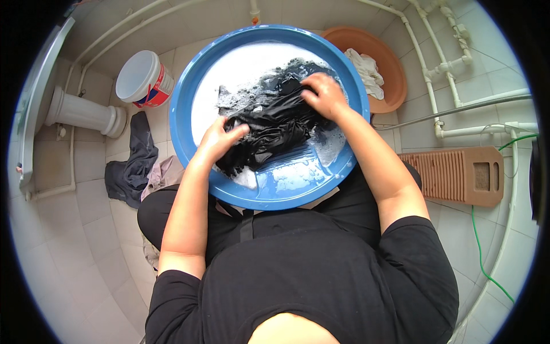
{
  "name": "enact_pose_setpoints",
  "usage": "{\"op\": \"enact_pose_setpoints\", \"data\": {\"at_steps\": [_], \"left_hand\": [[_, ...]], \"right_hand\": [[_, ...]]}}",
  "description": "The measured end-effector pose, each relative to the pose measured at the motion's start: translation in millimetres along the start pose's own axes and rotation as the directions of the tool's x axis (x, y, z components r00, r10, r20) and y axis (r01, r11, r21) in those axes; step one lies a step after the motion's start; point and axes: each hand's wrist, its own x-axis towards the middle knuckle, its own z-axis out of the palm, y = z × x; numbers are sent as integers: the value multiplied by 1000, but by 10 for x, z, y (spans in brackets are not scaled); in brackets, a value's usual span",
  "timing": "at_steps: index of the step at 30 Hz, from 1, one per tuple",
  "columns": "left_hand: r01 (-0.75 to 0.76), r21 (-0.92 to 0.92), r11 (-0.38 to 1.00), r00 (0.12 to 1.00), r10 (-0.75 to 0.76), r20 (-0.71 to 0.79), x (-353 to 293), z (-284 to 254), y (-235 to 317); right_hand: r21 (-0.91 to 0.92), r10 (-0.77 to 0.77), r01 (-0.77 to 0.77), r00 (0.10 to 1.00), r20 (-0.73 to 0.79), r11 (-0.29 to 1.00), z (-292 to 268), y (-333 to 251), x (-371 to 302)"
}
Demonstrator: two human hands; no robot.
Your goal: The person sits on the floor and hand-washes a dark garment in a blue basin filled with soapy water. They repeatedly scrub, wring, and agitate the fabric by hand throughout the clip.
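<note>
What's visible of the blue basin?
The blue basin is round and wide-rimmed, plastic by its look, with a ridged panel inside its near side. It sits upright before the person, its near rim overlapping the legs in view; contact there can't be told. Inside are white suds and wet black cloth, which the left hand and right hand touch.

Left head-worn fisheye is looking steeply down from the wearer's head, facing out past the black T-shirt (298,269) along the bottom toward the blue plastic basin (275,198), sitting near, upper centre. White wall pipes (475,132), right, are bending toward the dark round rim.
</note>
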Motion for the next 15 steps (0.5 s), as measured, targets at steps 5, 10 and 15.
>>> {"op": "enact_pose_setpoints", "data": {"at_steps": [5, 10, 15], "left_hand": [[-24, 497, 868, 978, -81, 190, 6, 15, 96], [-354, -624, 697, 910, 410, -59, 151, 196, -43], [167, -985, -50, 986, 7, 167, 324, 451, -128]], "right_hand": [[-116, 374, -366, 790, 485, 923, 157, -75, -66], [-70, 210, -199, 899, 384, 978, -5, -310, 131], [621, -131, 134, 990, -50, 773, -41, -1210, 70]]}}
